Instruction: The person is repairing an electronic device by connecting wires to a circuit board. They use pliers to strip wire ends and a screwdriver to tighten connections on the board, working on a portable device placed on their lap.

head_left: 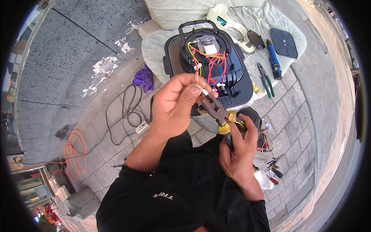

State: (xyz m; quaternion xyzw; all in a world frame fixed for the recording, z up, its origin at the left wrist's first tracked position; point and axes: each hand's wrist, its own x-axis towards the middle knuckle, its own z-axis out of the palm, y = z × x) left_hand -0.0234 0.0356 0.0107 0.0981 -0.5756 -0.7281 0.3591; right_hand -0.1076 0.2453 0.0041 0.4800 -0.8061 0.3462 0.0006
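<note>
Red wire [197, 72] pinched in the left fingers [188, 96], pliers [219, 112] clasped in the right fingers [237, 133], black appliance [174, 62] already opened but not yet closed up

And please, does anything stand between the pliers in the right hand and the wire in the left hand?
Nothing visible does: the pliers in the right hand are close beside the left hand, which pinches the wire; contact is unclear.
</note>
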